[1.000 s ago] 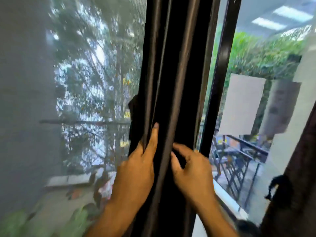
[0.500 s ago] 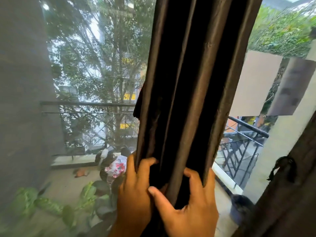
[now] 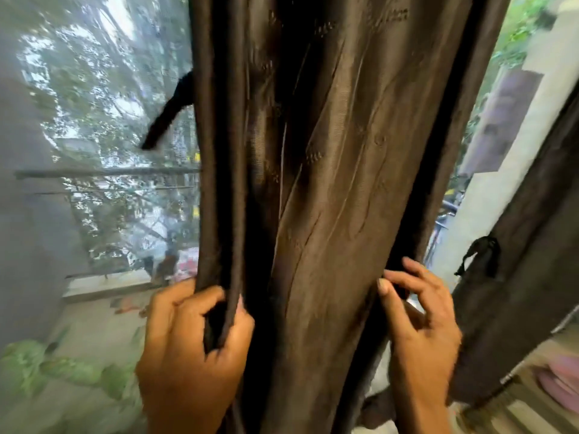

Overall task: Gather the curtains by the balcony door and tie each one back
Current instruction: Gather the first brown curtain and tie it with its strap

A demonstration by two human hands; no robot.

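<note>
A dark brown patterned curtain (image 3: pixel 329 170) hangs in folds down the middle of the head view. My left hand (image 3: pixel 191 346) grips its left folds, fingers curled round the edge. My right hand (image 3: pixel 419 327) is at the curtain's right edge, thumb and fingers pinching the fabric there. A black tie-back strap (image 3: pixel 169 114) sticks out to the left behind the curtain. A second brown curtain (image 3: pixel 526 277) hangs at the right, with a black tie (image 3: pixel 479 255) knotted on it.
Behind the mesh screen (image 3: pixel 94 120) lie a balcony with a metal railing (image 3: pixel 103 172), trees and green leaves (image 3: pixel 62 368) low at the left. A pale pillar (image 3: pixel 495 170) stands right of the curtain. Striped bedding (image 3: pixel 539 399) shows at the bottom right.
My hands have spread apart: the left one now holds the left folds, the right one has moved to the right edge. The curtain looks wider and closer; the view shifted.
</note>
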